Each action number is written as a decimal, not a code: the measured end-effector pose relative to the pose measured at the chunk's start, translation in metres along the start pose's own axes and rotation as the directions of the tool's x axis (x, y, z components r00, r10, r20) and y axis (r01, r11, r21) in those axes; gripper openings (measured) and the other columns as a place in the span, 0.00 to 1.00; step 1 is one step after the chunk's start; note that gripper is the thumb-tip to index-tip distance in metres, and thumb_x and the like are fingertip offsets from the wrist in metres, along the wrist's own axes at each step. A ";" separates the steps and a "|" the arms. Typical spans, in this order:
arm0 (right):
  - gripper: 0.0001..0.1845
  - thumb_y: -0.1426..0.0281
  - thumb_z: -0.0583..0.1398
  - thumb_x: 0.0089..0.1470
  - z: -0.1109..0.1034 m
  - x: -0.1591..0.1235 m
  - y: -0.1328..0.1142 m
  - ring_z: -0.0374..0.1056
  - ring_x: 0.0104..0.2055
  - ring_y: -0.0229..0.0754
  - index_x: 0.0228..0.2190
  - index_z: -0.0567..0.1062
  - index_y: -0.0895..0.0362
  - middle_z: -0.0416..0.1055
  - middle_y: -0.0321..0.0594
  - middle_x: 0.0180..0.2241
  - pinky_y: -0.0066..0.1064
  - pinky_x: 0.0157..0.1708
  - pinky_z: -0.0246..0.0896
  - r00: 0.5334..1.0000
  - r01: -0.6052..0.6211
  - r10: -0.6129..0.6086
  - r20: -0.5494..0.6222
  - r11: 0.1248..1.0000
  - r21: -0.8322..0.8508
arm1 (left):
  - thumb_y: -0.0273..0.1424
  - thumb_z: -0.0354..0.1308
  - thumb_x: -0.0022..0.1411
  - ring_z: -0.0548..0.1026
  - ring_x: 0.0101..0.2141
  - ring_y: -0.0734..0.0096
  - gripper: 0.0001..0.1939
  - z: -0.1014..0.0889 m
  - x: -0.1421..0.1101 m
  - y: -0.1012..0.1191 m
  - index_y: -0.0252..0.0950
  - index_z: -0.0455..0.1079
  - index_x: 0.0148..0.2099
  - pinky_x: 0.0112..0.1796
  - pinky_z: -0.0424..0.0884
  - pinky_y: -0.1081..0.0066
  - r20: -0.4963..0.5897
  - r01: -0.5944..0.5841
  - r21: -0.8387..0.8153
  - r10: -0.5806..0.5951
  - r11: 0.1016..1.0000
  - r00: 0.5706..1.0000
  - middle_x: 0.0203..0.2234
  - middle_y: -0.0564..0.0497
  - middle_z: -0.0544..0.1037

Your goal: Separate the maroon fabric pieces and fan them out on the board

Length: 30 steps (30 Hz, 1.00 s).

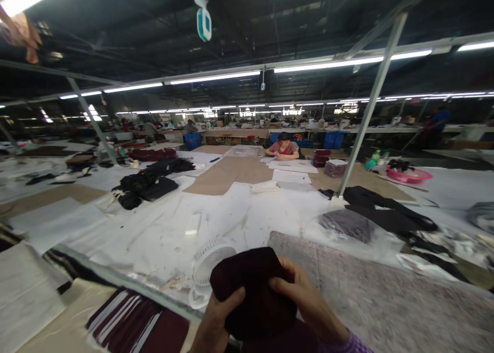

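Observation:
A piece of dark maroon cloth point(254, 291) is held up at the bottom middle, in front of my body. My left hand point(218, 317) grips its left edge, with the thumb pressed on the near face. On the other side, my right hand point(303, 296) pinches the right edge between thumb and fingers. The fingers behind the cloth are partly hidden. Just behind the cloth stands a small white fan point(210, 260), partly covered by it. To the lower left lies a stack of maroon fabric pieces point(135, 322) with light strips among them.
A mottled grey board point(386, 286) lies to the right on the white-covered table point(154, 229). Dark garments point(148, 180) are heaped at the left. A metal post point(370, 106) rises at the right, near a pink basin point(409, 175). Another person point(283, 147) leans over the far end.

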State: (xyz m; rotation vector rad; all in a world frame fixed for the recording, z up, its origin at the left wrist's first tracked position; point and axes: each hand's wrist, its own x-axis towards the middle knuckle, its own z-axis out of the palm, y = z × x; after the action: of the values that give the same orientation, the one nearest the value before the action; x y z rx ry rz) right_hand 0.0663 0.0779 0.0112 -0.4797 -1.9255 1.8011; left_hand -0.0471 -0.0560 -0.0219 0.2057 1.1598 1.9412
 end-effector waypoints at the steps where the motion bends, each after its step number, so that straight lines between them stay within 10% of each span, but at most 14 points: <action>1: 0.07 0.67 0.59 0.46 0.006 -0.001 0.005 0.64 0.29 0.41 0.26 0.71 0.58 0.68 0.37 0.25 0.32 0.31 0.62 0.989 0.041 -0.062 -0.133 0.987 -0.155 | 0.33 0.69 0.42 0.74 0.46 0.54 0.31 0.002 -0.001 -0.002 0.38 0.68 0.51 0.50 0.69 0.57 -0.032 -0.019 -0.002 0.019 1.000 0.999 0.41 0.46 0.79; 4: 0.06 0.67 0.59 0.45 0.021 -0.004 0.020 0.63 0.28 0.41 0.22 0.70 0.56 0.65 0.38 0.24 0.32 0.30 0.60 0.912 0.122 -0.274 -0.304 0.891 -0.437 | 0.34 0.68 0.44 0.75 0.44 0.54 0.29 0.006 0.001 -0.009 0.36 0.68 0.50 0.48 0.70 0.57 -0.168 -0.134 0.101 0.150 0.986 0.974 0.41 0.45 0.79; 6: 0.07 0.65 0.60 0.44 0.022 -0.003 0.021 0.64 0.29 0.42 0.26 0.71 0.56 0.67 0.38 0.26 0.33 0.30 0.61 0.950 0.071 -0.155 -0.272 0.953 -0.295 | 0.34 0.67 0.46 0.75 0.44 0.54 0.24 0.004 0.002 -0.009 0.35 0.71 0.47 0.47 0.71 0.58 -0.166 -0.163 0.155 0.188 0.974 0.968 0.40 0.45 0.80; 11: 0.17 0.65 0.58 0.46 0.008 0.011 0.000 0.69 0.37 0.47 0.39 0.71 0.60 0.73 0.43 0.35 0.37 0.39 0.64 0.949 -0.245 0.183 0.256 0.940 0.239 | 0.29 0.66 0.48 0.77 0.41 0.55 0.26 -0.006 -0.006 0.010 0.35 0.68 0.51 0.46 0.71 0.58 0.014 -0.037 -0.028 0.038 0.999 0.999 0.39 0.45 0.80; 14: 0.13 0.67 0.58 0.47 0.015 0.013 0.005 0.69 0.35 0.47 0.36 0.72 0.60 0.73 0.42 0.32 0.36 0.36 0.64 0.979 -0.176 0.177 0.097 0.984 -0.020 | 0.31 0.65 0.49 0.76 0.42 0.57 0.27 -0.009 -0.009 0.014 0.36 0.67 0.53 0.47 0.71 0.59 -0.060 0.000 -0.067 -0.004 0.998 0.998 0.39 0.46 0.80; 19: 0.03 0.71 0.58 0.46 0.033 0.009 0.028 0.64 0.28 0.43 0.25 0.71 0.56 0.69 0.39 0.27 0.34 0.31 0.61 0.948 0.129 -0.263 -0.180 0.832 -0.540 | 0.36 0.67 0.47 0.75 0.43 0.52 0.23 -0.008 -0.007 0.010 0.32 0.72 0.45 0.46 0.71 0.58 -0.215 -0.119 0.254 0.176 0.960 0.961 0.39 0.44 0.80; 24: 0.20 0.67 0.63 0.46 0.020 0.022 0.018 0.69 0.44 0.50 0.43 0.72 0.57 0.74 0.44 0.41 0.40 0.44 0.64 0.987 -0.136 0.131 0.092 0.989 0.056 | 0.33 0.65 0.49 0.75 0.43 0.54 0.22 -0.007 -0.010 0.024 0.31 0.72 0.47 0.47 0.70 0.59 -0.106 -0.108 0.242 0.137 0.964 0.985 0.39 0.44 0.80; 30: 0.24 0.56 0.61 0.50 0.011 0.030 0.015 0.68 0.48 0.51 0.44 0.74 0.58 0.75 0.45 0.44 0.42 0.52 0.58 0.887 -0.451 0.329 0.324 0.770 0.451 | 0.29 0.68 0.45 0.76 0.42 0.55 0.29 -0.013 -0.006 0.027 0.30 0.69 0.51 0.45 0.72 0.60 -0.203 -0.073 0.080 0.088 0.994 0.975 0.38 0.43 0.80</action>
State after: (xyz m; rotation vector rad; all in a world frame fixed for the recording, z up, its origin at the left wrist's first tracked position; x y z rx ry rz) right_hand 0.0343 0.0863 -0.0018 -0.5291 -1.4310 2.6450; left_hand -0.0656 -0.0742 -0.0062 0.0917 1.3771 2.0304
